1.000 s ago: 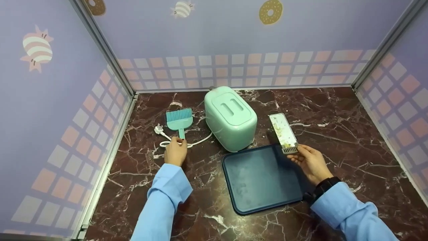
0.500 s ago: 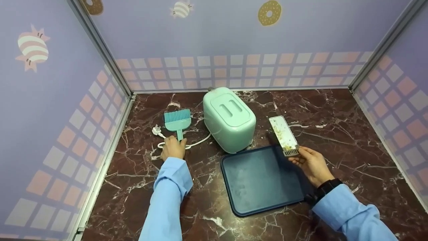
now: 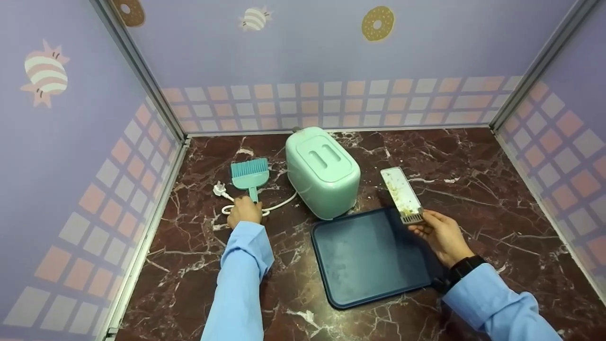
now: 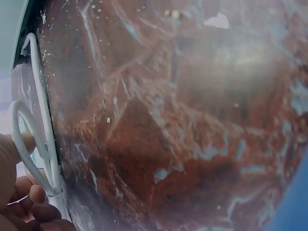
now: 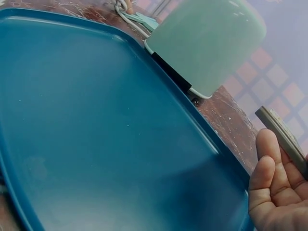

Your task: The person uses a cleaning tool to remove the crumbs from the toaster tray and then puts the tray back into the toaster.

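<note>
My left hand (image 3: 245, 211) pinches the handle of a teal brush (image 3: 250, 179) lying bristles-away on the counter. In the left wrist view, the curled fingers (image 4: 44, 211) are beside a looped white cord (image 4: 41, 115), and little of the handle shows. My right hand (image 3: 442, 234) holds a narrow crumb tray (image 3: 402, 192) by its slotted end, between thumb and fingers. Yellowish crumbs lie on its white surface. In the right wrist view, the crumb tray (image 5: 283, 134) appears edge-on, raised beyond the rim of a dark blue tray (image 3: 374, 260). A mint-green toaster (image 3: 324, 173) stands between the hands.
The toaster's cord runs left to a white plug (image 3: 220, 189), passing by the brush handle. Small crumbs (image 4: 109, 120) are scattered on the dark red marbled counter (image 3: 497, 199). Lilac patterned panels (image 3: 307, 57) enclose the back and both sides.
My left hand has closed further over the brush handle, covering more of its end, while the brush stays on the counter. The right hand keeps the crumb tray nearly still. The head view tilts slightly.
</note>
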The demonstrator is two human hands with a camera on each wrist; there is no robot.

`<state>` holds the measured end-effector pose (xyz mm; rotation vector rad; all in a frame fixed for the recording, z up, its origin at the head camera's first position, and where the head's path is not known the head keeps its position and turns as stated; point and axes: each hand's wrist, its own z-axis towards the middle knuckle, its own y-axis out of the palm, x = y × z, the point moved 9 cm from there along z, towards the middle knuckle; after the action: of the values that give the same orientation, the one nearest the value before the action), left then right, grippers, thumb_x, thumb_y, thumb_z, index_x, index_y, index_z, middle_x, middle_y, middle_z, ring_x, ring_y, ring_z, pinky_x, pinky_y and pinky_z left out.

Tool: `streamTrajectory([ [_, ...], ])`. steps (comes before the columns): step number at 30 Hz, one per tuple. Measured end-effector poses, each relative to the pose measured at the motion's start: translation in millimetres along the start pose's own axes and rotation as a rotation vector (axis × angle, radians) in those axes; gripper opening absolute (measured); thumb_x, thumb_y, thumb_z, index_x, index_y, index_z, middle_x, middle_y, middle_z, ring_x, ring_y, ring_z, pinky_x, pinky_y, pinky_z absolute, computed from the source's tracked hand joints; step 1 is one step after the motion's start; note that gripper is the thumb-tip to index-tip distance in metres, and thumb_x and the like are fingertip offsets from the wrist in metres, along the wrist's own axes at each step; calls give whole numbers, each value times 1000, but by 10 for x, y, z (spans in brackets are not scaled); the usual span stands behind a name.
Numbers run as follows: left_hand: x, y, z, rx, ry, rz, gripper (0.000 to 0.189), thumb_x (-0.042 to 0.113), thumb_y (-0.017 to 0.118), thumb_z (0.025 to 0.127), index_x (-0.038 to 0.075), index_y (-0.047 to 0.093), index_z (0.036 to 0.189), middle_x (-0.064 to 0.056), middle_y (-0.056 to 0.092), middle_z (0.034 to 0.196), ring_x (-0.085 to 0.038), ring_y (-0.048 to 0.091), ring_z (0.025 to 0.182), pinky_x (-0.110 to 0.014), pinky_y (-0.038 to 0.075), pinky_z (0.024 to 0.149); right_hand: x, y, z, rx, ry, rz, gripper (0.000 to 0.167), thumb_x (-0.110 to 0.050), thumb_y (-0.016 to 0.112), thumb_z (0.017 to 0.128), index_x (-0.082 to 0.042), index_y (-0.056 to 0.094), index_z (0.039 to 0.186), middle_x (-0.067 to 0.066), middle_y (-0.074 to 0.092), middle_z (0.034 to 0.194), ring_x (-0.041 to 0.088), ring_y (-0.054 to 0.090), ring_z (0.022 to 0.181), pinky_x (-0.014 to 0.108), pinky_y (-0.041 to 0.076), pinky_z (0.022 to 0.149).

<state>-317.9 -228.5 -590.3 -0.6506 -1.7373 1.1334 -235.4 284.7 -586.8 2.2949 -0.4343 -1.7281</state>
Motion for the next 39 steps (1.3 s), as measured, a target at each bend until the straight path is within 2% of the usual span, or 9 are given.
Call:
streamTrajectory([
  [10,-8,-13,72,29,-17,-4,45,40,74,94,-2,73,111,-23,71,116,-46,70,99,-62,61,79,18,-23,0,10,15,-16,20,-14,51,108,2,55,119,9,76,86,20,74,80,28,60,78],
  [17,26,14,125,6,-33,4,32,24,66,100,-4,72,115,-25,69,117,-46,69,104,-63,60,81,30,-30,1,11,21,2,20,-14,51,108,2,55,119,9,76,86,20,74,78,28,60,77],
  [21,-33,42,160,-2,-66,-52,23,18,63,96,-2,73,100,-25,72,107,-45,70,97,-62,60,77,33,-49,-13,12,11,-24,21,-15,51,109,1,55,121,8,76,86,18,74,79,28,60,78],
  [24,-78,60,168,-11,-89,-80,23,21,67,92,-1,73,96,-25,71,108,-45,69,98,-61,60,77,38,-73,-20,9,11,-51,25,-17,50,109,2,52,125,7,76,87,18,73,81,29,60,80],
  [26,-82,42,165,-2,-87,-77,26,23,68,91,-2,73,98,-26,70,112,-46,67,103,-62,59,80,43,-77,-21,5,15,-63,28,-18,50,109,2,51,128,6,76,88,17,73,82,29,59,81],
  [29,-57,-18,172,39,-69,-52,37,25,69,89,-5,73,111,-29,65,121,-48,60,114,-64,56,89,40,-75,-23,4,18,-59,28,-19,51,109,2,51,127,6,75,88,17,73,82,29,59,81],
  [32,-11,-95,170,89,-36,-33,42,24,67,88,-8,71,115,-30,62,121,-49,55,116,-66,53,91,34,-74,-25,7,17,-41,25,-18,51,109,1,53,124,7,76,88,18,73,81,29,59,80],
  [37,21,-201,153,145,2,-47,38,24,66,86,-8,72,106,-30,62,115,-52,57,109,-66,55,87,37,-80,-29,11,22,-19,23,-16,50,109,2,54,123,8,76,88,19,74,80,30,60,79],
  [39,14,-218,149,136,3,-75,33,24,66,85,-6,72,99,-30,66,111,-53,62,104,-65,56,84,39,-84,-32,8,27,-30,26,-16,49,109,3,52,126,8,76,88,19,74,81,31,60,82],
])
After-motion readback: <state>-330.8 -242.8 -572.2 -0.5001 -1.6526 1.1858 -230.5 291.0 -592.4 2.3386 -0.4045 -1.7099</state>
